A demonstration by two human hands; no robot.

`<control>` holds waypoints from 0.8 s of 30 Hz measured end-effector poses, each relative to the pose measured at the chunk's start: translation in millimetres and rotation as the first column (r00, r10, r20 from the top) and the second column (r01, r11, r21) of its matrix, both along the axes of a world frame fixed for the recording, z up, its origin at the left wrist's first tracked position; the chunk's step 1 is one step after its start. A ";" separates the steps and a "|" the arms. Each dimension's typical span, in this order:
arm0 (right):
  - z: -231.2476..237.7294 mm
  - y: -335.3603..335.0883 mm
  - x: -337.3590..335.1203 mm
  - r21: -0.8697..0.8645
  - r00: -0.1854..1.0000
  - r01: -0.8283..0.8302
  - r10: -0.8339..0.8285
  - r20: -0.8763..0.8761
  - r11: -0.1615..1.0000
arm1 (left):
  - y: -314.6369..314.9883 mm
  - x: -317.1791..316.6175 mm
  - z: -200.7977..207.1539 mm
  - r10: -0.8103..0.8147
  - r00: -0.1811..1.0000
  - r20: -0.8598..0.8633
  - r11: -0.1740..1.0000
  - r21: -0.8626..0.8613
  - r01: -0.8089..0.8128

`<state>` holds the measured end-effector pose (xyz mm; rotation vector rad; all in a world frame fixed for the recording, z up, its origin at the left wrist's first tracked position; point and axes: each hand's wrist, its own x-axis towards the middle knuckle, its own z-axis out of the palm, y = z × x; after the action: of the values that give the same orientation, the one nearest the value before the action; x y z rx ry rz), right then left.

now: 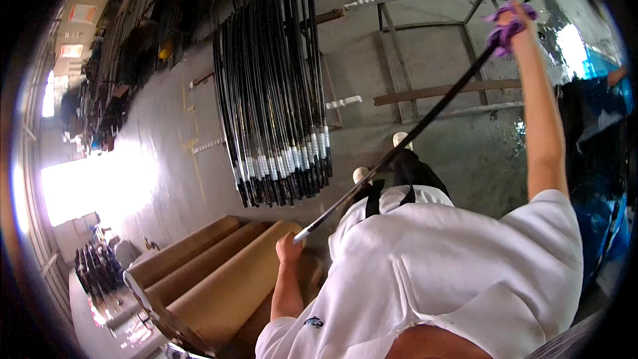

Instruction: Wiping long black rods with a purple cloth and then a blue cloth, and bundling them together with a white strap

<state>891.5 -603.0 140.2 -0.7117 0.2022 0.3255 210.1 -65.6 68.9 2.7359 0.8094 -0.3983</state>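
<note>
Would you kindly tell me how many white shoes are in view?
2: the left shoe and, higher in the picture, the right shoe, both partly hidden, seen just past the black rod.

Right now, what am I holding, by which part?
A black rod: left hand at its pale end; right hand, with purple cloth, near the other.

black rod (425, 121), purple cloth (510, 28), white shirt (458, 252)

A straight black rod (432, 112), pale-ended, slants up rightward through a crumpled purple cloth (506, 32)
</note>
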 end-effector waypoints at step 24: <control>-316.9 171.4 -173.7 -0.807 0.628 0.186 0.699 -0.340 -0.560 | -173.1 154.7 61.6 0.941 0.320 -0.107 0.245 -0.437 -0.866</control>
<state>717.8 -431.6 -176.7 -2.9356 -0.6059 0.5956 364.8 -238.6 130.5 1.4172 1.8162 -0.0215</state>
